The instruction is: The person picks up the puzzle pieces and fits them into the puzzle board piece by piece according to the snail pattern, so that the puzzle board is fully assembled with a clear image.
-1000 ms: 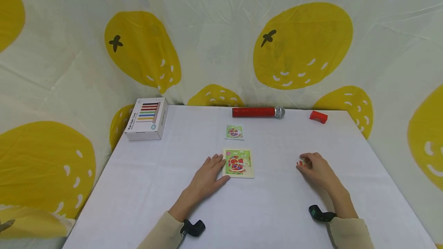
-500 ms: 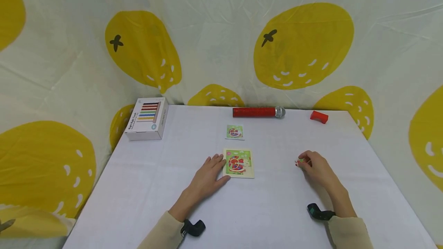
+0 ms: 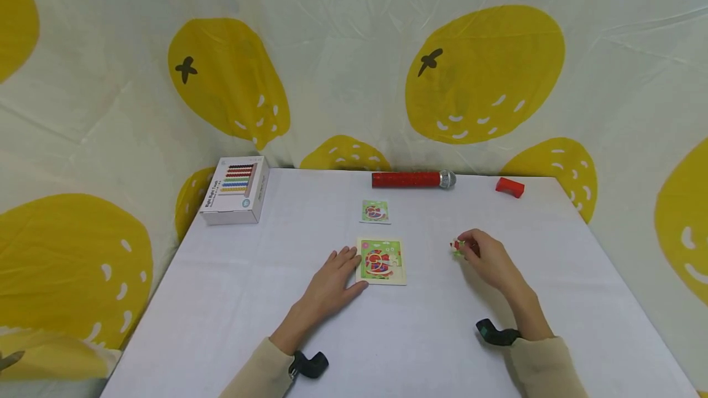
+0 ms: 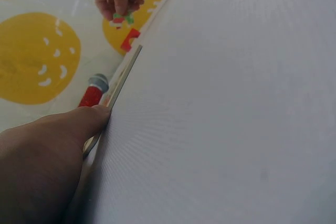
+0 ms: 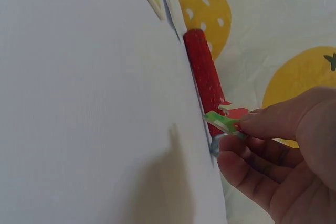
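A square wooden puzzle board (image 3: 402,269) with a green and red picture lies on the white table. My left hand (image 3: 332,281) rests at its left edge with the fingers spread out, fingertips on the frame. In the left wrist view, the thumb (image 4: 86,124) lies along the board's edge. To the right of the board, my right hand (image 3: 489,260) pinches a small green, red and white puzzle piece (image 5: 223,121) between thumb and fingers, above the table. Behind the board lies a small picture card (image 3: 375,211) with a similar design.
A red microphone (image 3: 406,180) with a silver head lies along the back of the table. A red arch-shaped block (image 3: 509,187) is at the back right. The white abacus box (image 3: 235,190) stands at the back left, before the patterned curtain (image 3: 343,78).
My right hand has lifted and moved left and away from me, towards the board, carrying the puzzle piece. The left hand and the board have stayed where they were.
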`<state>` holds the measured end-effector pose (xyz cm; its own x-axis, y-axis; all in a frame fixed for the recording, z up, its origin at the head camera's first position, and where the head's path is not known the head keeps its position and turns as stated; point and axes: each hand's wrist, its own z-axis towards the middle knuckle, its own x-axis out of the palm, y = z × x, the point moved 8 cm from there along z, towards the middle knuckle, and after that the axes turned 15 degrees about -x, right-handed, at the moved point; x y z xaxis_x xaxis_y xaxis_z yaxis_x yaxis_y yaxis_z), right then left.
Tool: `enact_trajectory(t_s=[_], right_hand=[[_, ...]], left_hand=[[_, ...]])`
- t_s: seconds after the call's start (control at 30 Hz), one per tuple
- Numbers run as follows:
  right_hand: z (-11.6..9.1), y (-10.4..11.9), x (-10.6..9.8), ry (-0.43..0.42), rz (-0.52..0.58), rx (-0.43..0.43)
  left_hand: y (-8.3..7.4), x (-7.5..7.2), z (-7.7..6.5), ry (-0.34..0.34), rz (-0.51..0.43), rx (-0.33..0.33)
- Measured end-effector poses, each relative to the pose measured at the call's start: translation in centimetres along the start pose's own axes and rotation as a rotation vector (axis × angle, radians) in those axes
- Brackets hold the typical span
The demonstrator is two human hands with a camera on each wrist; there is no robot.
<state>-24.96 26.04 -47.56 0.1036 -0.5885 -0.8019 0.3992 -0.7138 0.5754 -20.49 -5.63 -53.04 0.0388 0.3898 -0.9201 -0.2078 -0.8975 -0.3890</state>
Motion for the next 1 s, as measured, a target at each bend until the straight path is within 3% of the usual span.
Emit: enact_trajectory(t_s=[0.5,1.0], right_hand=[[2.0,3.9,3.8,0.030,0.041,-0.082],[2.7,7.4,8.1,0.134,0.132,-0.157]], left_hand=[[-0.2,-0.2,-0.1,-0.008,0.003,0.006],[-0.1,-0.3,-0.1,-0.007,-0.001,0.001]])
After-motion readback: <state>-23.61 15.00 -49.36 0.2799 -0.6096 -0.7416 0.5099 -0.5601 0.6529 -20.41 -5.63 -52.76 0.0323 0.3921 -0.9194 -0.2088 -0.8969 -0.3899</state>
